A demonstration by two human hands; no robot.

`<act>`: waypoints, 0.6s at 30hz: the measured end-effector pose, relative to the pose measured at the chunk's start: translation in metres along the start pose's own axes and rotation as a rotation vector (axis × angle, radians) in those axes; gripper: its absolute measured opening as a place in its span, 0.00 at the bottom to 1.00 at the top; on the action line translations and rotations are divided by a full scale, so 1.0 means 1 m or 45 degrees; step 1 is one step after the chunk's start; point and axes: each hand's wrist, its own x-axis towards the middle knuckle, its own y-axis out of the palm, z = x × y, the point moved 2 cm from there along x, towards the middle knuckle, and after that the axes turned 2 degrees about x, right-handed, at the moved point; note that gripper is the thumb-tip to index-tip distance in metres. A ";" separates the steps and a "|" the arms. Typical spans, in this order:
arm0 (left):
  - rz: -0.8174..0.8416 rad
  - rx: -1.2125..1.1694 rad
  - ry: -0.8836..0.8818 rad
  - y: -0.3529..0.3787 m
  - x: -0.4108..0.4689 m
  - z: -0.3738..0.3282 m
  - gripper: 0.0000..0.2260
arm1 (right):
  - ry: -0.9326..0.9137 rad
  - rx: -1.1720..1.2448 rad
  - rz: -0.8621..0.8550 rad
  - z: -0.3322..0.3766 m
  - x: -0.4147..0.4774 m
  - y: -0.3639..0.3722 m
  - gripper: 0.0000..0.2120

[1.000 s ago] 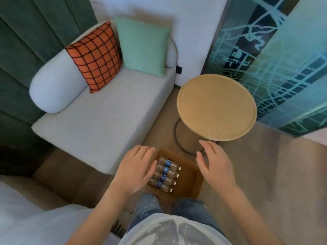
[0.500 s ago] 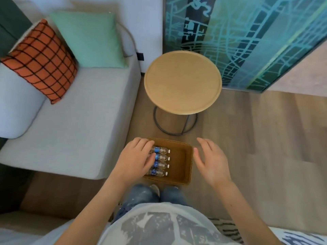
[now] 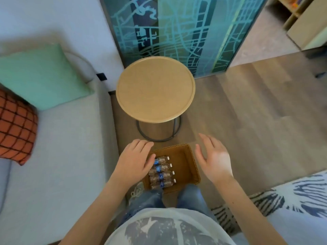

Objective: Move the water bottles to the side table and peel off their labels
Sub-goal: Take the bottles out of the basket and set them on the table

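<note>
Several small clear water bottles (image 3: 161, 173) with blue labels and white caps lie side by side in a brown woven basket (image 3: 185, 165) on the floor, just in front of my knees. My left hand (image 3: 135, 160) hovers over the basket's left edge with relaxed fingers and hides the bottles' bases. Spread and holding nothing, my right hand (image 3: 213, 159) hangs just right of the basket. The round wooden side table (image 3: 155, 89) stands beyond the basket with a bare top.
A grey sofa (image 3: 67, 142) with a green cushion (image 3: 42, 75) and an orange checked cushion (image 3: 16, 128) runs along the left. A teal patterned glass panel (image 3: 177, 29) stands behind the table. A striped rug (image 3: 276, 197) lies at the lower right on the wood floor.
The view has swung right, so the sofa slid left and the table came to the centre. Both hands stay over the basket; the right one has spread a little wider.
</note>
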 end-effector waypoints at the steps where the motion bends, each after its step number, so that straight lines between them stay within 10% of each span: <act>1: 0.004 -0.002 0.046 -0.001 0.003 0.009 0.22 | 0.033 -0.022 -0.012 0.008 -0.004 0.006 0.17; 18: 0.240 -0.026 0.686 0.066 0.013 0.108 0.16 | 0.504 -0.186 -0.231 0.078 -0.083 0.121 0.15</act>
